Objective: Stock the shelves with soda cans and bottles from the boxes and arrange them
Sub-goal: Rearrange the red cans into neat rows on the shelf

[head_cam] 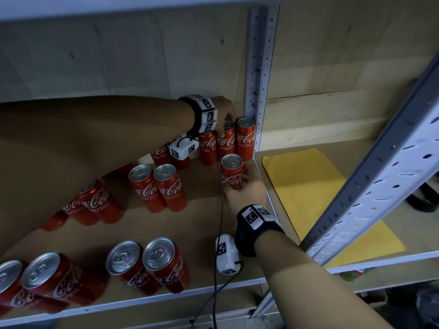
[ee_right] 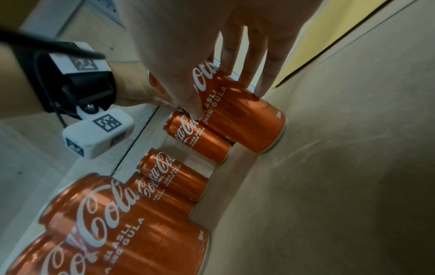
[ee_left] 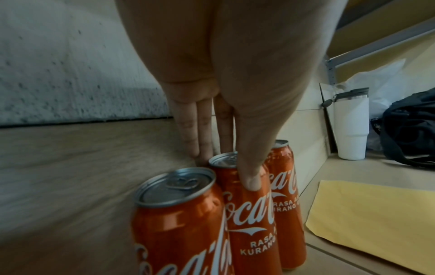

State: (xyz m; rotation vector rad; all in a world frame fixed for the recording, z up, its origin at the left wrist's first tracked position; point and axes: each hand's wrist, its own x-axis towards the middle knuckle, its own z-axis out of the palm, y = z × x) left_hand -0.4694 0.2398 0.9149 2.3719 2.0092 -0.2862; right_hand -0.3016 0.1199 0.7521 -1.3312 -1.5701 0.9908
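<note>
Front cans (head_cam: 147, 264) stand loose on the shelf (head_cam: 166, 302). Right hand (head_cam: 247, 186) grips a can (head_cam: 232, 172); left hand (head_cam: 225, 112) pinches a back-row can (head_cam: 226, 141). Both should slide upright, flush against neighbours.

Left forearm (head_cam: 95, 143) hides several back-row cans (head_cam: 164, 151) — front-left can (head_cam: 9, 286) cut off.

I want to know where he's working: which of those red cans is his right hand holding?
The lone can standing just in front of the back row's right end, by the upright post. The right hand grips it.
</note>
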